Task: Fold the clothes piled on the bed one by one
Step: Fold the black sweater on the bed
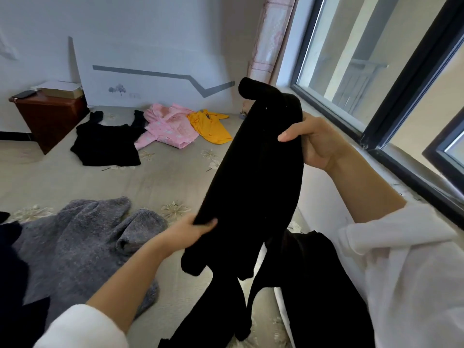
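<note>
A black knit garment (pixel 253 177) hangs in the air over the bed (pixel 163 182), stretched slantwise between both hands. My right hand (pixel 313 141) grips its upper edge near the window, thumb on the front. My left hand (pixel 190 231) pinches its lower left edge. Its sleeves dangle down toward the bed's near edge. A grey knit sweater (pixel 82 237) lies crumpled on the bed at lower left. At the far end lie a black garment (pixel 105 144) spread flat, a pink garment (pixel 165 129) and a yellow garment (pixel 208 125).
A dark wooden nightstand (pixel 47 116) with a box and a phone stands at the far left. A window (pixel 376 71) with a black frame and its sill run along the right. Another dark cloth (pixel 10 267) shows at the left edge.
</note>
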Motion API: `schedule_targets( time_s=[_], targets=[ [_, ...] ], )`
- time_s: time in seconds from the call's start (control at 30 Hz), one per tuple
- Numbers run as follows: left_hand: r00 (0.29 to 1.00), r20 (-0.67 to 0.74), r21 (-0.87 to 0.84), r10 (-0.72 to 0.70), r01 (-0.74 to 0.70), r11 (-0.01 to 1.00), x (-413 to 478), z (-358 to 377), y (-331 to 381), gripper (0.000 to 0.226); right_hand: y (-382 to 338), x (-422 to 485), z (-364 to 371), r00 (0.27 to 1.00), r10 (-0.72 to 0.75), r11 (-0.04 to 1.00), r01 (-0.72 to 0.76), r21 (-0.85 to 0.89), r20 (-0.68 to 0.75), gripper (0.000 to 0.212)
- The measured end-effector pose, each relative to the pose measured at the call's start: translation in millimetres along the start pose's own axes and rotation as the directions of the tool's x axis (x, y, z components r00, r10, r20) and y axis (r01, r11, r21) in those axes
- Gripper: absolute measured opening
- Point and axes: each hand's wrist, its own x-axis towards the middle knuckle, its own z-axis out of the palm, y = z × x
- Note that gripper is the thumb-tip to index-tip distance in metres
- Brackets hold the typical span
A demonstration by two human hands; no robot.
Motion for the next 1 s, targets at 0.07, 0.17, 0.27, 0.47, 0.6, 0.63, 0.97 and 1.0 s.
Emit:
schedule_targets(
  time_s=[0.07,0.17,0.27,0.47,0.6,0.63,0.97,1.0],
  targets=[
    [0.961,-0.25,-0.268,-0.118,0.048,0.962,4,-6,14,0.027,3,7,-4,0.981,-0.005,0.977,-0.036,-0.211,-0.191,0.04],
    [0.913,-0.379,-0.493,-0.151,-0.061,0.868,9,-29,54,0.022,16,12,-21,0.821,-0.096,0.875,-0.201,-0.441,-0.563,0.026],
    [0.873,-0.469,-0.435,-0.135,-0.095,0.896,9,-47,103,0.021,45,8,-40,0.725,-0.092,0.795,-0.36,-0.488,-0.683,0.014],
    [0.921,-0.379,-0.289,-0.085,-0.031,0.957,12,-52,164,0.022,91,-4,-56,0.678,-0.137,0.497,-0.584,-0.642,-0.722,0.037],
    [0.902,-0.43,-0.281,-0.034,-0.098,0.955,19,-51,184,0.019,119,-16,-18,0.781,-0.144,0.778,-0.29,-0.558,-0.608,0.031],
    [0.9,-0.437,-0.278,-0.005,-0.13,0.952,19,-50,187,0.018,128,-20,-4,0.871,-0.022,0.831,-0.257,-0.494,-0.49,0.04],
    [0.811,-0.583,-0.362,-0.048,-0.207,0.909,12,-94,171,0.027,151,-13,51,0.931,0.314,0.903,-0.354,-0.244,-0.188,0.03],
    [0.773,-0.627,-0.29,-0.098,-0.115,0.95,10,-104,158,0.036,141,-12,44,0.932,0.3,0.925,-0.336,-0.174,-0.205,0.029]
  ],
)
